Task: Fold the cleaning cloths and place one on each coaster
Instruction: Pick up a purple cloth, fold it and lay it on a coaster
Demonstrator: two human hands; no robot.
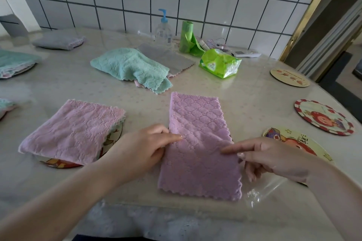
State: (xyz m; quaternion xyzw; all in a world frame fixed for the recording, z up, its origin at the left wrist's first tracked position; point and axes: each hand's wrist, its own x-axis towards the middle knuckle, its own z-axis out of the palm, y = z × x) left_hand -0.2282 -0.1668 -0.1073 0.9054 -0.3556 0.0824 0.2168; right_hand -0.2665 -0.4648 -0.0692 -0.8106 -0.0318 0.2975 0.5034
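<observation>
A purple quilted cloth [195, 143], folded into a long strip, lies on the table in front of me. My left hand [145, 146] pinches its left edge near the middle. My right hand [274, 158] grips its right edge with thumb and fingers. A folded pink cloth [72, 129] rests on a coaster [115, 139] to the left. Three bare coasters sit on the right: a near one [305, 143], a red-rimmed one [323, 116] and a far one [290, 77]. A loose teal cloth [129, 66] and a grey cloth [168, 58] lie further back.
A folded grey cloth [58, 40] and a teal cloth on a coaster [15, 60] sit at the far left. A pump bottle [163, 29], a green bag roll [187, 37], a green tissue pack [219, 62] and a remote [246, 53] stand by the tiled wall.
</observation>
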